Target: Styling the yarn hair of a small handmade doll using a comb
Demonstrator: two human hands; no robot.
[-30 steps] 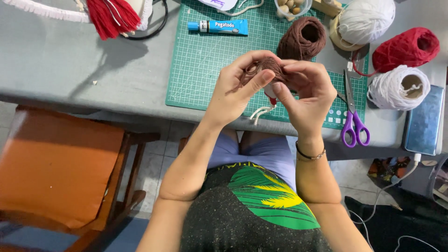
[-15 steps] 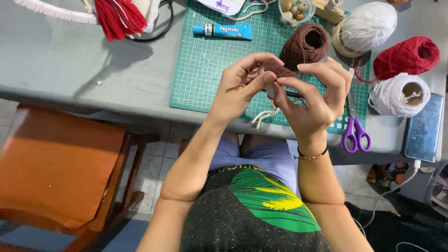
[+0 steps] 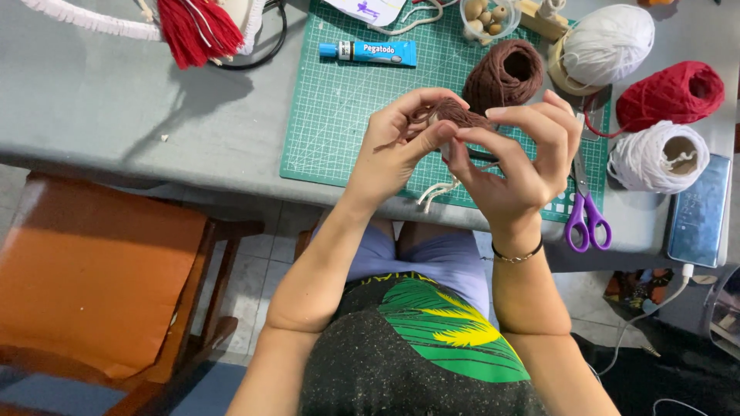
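My left hand (image 3: 401,146) and my right hand (image 3: 520,162) meet above the near edge of the green cutting mat (image 3: 339,100). Between their fingertips they pinch a small bundle of brown yarn (image 3: 455,114). White cord ends (image 3: 435,192) hang down below the bundle. A brown yarn ball (image 3: 505,73) lies on the mat just behind my hands. My right hand's outer fingers are spread while its thumb and forefinger grip the yarn.
A blue glue tube (image 3: 370,52), purple scissors (image 3: 586,216), white yarn balls (image 3: 609,38) (image 3: 655,158), a red yarn ball (image 3: 671,92), a jar of beads (image 3: 489,15), a red tassel (image 3: 200,31) and a phone (image 3: 697,212) lie on the grey table (image 3: 116,115). An orange chair (image 3: 92,277) stands at left.
My hands have shifted slightly on the brown bundle; my right hand's fingers have spread wider and the bundle has been turned a little.
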